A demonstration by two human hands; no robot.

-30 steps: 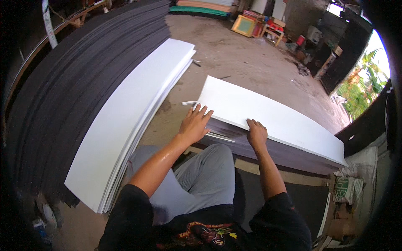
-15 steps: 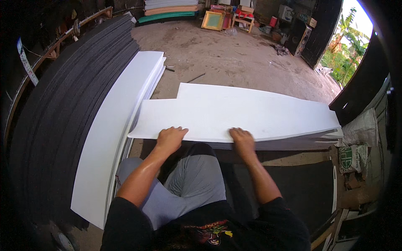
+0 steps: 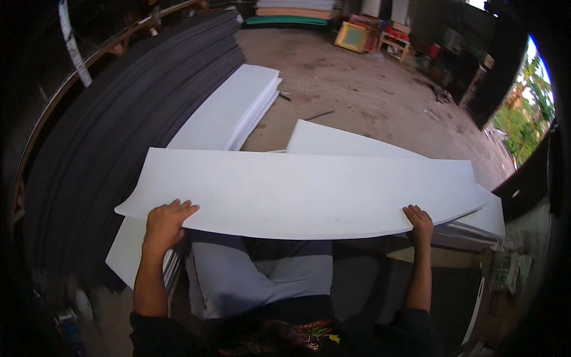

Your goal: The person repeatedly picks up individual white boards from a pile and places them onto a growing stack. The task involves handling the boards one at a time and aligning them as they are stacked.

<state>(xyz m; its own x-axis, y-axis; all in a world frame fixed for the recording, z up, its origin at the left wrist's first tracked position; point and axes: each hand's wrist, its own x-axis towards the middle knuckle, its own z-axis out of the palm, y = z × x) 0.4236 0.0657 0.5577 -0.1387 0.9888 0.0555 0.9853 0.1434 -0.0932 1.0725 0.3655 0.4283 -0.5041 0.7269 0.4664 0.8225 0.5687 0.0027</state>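
A long white foam-like sheet [image 3: 303, 190] stretches across in front of me, its near edge bowed downward and its left end curled. My left hand [image 3: 166, 225] grips that near edge toward the left end, fingers on top and thumb hidden. Toward the right end, my right hand [image 3: 420, 223] holds the same edge, also with fingers on top. Partly under the sheet lies a stack of white sheets [image 3: 351, 141] on the right. At the left, the sheet's end overlaps a second white stack [image 3: 229, 107] that runs away from me.
A tall pile of black sheets [image 3: 131, 107] stands along the left. Dark matting [image 3: 440, 279] lies to the right of my legs. Folded coloured sheets [image 3: 288, 18], a yellow frame [image 3: 351, 37] and a small wooden stand [image 3: 394, 44] are at the back. A doorway opens at right.
My hands have moved apart, the left going left and the right going right. The held sheet has shifted left and toward me, now over the left stack. The view has turned slightly.
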